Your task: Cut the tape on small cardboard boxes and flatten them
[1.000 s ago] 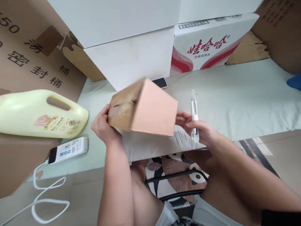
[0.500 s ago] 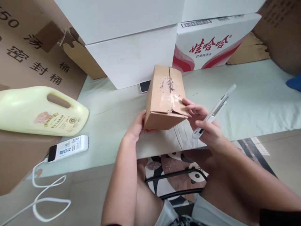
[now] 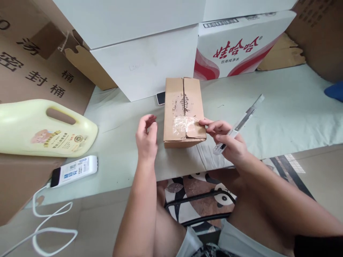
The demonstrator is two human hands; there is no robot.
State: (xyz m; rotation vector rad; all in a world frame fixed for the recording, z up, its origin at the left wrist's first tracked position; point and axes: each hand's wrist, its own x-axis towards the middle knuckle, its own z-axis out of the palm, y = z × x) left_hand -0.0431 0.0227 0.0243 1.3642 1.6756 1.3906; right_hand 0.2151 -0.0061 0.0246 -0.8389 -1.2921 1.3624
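Note:
A small brown cardboard box [image 3: 174, 107] stands on the pale green cloth, its top flaps meeting at a seam with clear tape across the near part. My left hand [image 3: 147, 137] is off the box, just to its left, fingers loosely curled and apart with nothing in them. In my right hand [image 3: 227, 139] is a white utility knife [image 3: 238, 126], its tip pointing up and away to the right. The fingertips of that hand touch the near right edge of the box top.
White cartons [image 3: 150, 60] and a red-and-white water carton [image 3: 227, 50] stand behind. A phone [image 3: 160, 98] lies partly hidden behind the small box. At left are a pale yellow jug [image 3: 48, 139], a white power bank [image 3: 77, 171] with a cable [image 3: 53, 228], and a large carton [image 3: 34, 50].
My left hand has let go of the box's left side and moved left. The box has turned slightly and now sits flat on the cloth. My right hand keeps the knife.

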